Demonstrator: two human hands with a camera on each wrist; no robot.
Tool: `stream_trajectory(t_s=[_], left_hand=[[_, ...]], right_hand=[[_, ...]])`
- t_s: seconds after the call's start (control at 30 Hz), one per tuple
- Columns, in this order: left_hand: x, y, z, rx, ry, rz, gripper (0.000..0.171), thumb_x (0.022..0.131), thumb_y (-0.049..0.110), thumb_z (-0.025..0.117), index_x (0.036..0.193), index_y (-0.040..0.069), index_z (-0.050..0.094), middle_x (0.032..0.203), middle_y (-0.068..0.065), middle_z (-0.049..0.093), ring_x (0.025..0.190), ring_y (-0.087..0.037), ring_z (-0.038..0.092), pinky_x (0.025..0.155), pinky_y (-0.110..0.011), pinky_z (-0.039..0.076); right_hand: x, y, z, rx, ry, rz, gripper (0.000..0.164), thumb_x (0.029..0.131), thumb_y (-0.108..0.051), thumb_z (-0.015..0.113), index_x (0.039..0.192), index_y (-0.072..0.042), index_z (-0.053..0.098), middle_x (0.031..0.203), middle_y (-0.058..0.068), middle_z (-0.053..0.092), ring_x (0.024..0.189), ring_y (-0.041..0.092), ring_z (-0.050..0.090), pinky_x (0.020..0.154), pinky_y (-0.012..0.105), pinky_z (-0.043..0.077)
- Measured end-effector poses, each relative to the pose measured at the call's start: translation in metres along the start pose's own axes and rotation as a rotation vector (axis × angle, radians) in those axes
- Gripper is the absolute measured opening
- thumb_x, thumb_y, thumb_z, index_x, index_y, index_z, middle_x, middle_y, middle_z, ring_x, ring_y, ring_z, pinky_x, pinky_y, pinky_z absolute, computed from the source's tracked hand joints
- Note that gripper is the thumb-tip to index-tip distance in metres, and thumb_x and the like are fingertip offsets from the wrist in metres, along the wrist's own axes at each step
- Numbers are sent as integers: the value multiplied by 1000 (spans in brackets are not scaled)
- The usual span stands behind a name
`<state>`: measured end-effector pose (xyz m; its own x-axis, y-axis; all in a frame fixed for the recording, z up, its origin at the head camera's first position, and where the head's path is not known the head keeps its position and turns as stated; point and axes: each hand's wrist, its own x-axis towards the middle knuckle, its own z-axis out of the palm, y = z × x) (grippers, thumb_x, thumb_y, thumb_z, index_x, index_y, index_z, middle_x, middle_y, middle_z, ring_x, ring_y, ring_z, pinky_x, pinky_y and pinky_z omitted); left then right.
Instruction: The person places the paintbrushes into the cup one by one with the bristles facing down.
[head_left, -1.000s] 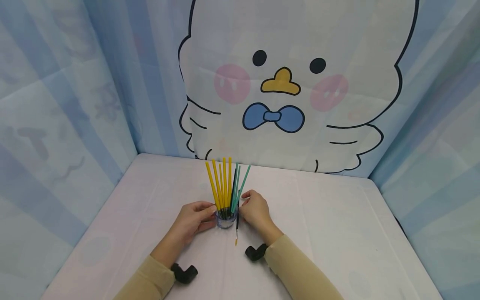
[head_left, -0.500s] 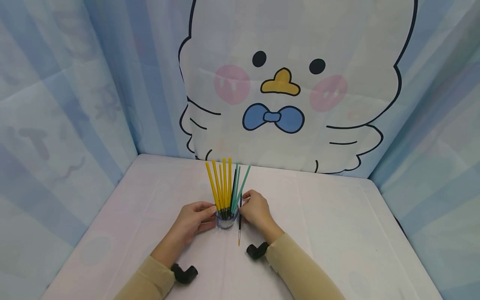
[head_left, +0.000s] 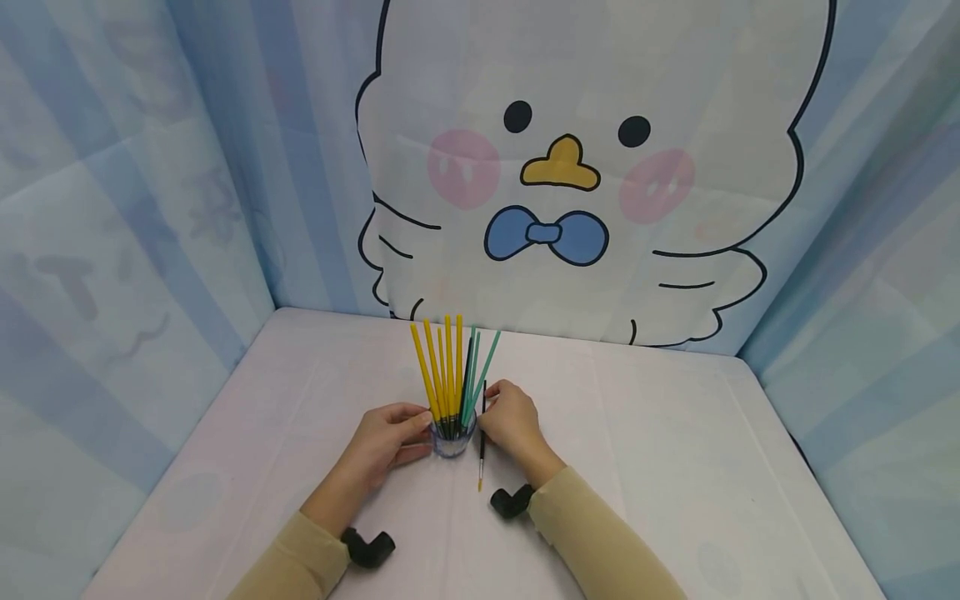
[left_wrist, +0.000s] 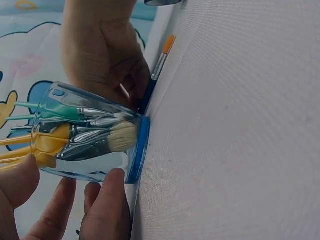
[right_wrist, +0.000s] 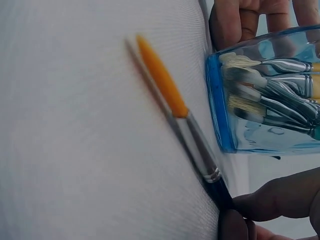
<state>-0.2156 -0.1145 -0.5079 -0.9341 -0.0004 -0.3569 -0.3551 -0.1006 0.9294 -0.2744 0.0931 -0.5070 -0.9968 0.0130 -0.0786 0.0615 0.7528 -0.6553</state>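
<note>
A clear cup (head_left: 450, 448) with a bluish base stands upright on the table, holding several paintbrushes bristles down. Yellow handles (head_left: 448, 367) fan out on its left and teal handles (head_left: 489, 358) on its right, with a dark one between. My left hand (head_left: 386, 440) holds the cup's left side, thumb near the rim and fingers lower on the wall. Just right of the cup, my right hand (head_left: 513, 423) pinches a black-handled paintbrush (right_wrist: 197, 142) between thumb and finger. Its orange bristles point toward me, low over the tabletop, and the brush is outside the cup.
The table (head_left: 637, 467) has a pale pink cloth. Behind it hangs a backdrop (head_left: 555, 283) printed with a white cartoon bird, and blue striped curtains (head_left: 112, 250) flank the sides. A black device (head_left: 367, 548) sits at each wrist.
The black-handled paintbrush has shifted slightly right, away from the cup, in my right hand. My left hand and the cup have stayed where they were.
</note>
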Motion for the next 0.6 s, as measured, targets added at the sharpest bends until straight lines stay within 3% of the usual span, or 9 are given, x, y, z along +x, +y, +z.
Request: stream_trajectory(t_s=[0.1,0.33,0.6], left_hand=[[0,0,0,2,1,2,28,104,15,73,126,-1,72,117,-16,72,99,-23,73,90,-40,70],[0,-1,-2,1,-16,19,30,104,17,73,126,-2,72,117,-16,72,100,-23,72,90,-40,69],[-1,0,-3,-1,-22,18,31,104,18,73,127,-2,71,116,-15,72,100,-22,72,92,-42,69]], right_hand=[[-1,-1,1,-31,22,-8,31,82,-6,76,113,-4,68,88,7,68,75,22,60,64,29,49],[-3,-2,3,-100,50,-41,33,83,-6,74,116,-4,69,83,5,67,75,22,58,69,33,50],[-6,-7,4,-112,71,-52,34,83,-4,71,117,-1,70,87,9,70,79,26,61,77,41,56]])
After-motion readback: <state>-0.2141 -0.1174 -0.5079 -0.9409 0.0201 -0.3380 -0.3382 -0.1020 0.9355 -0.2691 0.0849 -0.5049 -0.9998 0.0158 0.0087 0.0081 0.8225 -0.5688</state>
